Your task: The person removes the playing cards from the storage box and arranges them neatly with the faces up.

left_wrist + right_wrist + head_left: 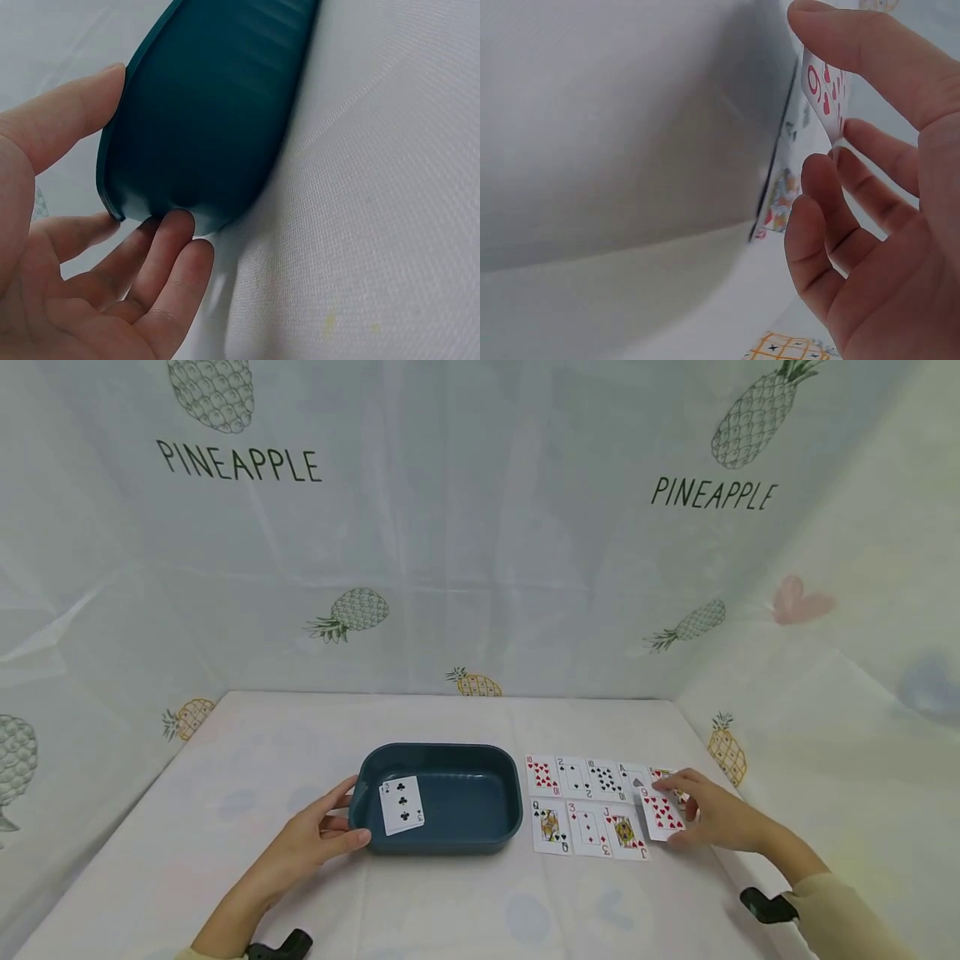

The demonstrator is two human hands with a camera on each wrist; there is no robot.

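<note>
At the left end of a dark teal rectangular dish point(472, 797), my left hand point(311, 839) holds its rim and end wall between thumb and fingers; the left wrist view shows the fingertips against the outer wall. Inside the dish lies a three of clubs playing card point(402, 806), face up. My right hand point(712, 814) pinches a nine of hearts card point(662, 814) by its edges between thumb and fingers. This card is tilted, above the right end of the laid-out cards. The right wrist view shows it nearly edge-on.
Right of the dish, two rows of face-up cards lie on the white cloth point(442, 902). They include a ten of hearts point(543, 776), a queen point(551, 827), a three of diamonds point(589, 829) and a jack point(626, 832). A face card is partly behind my right hand.
</note>
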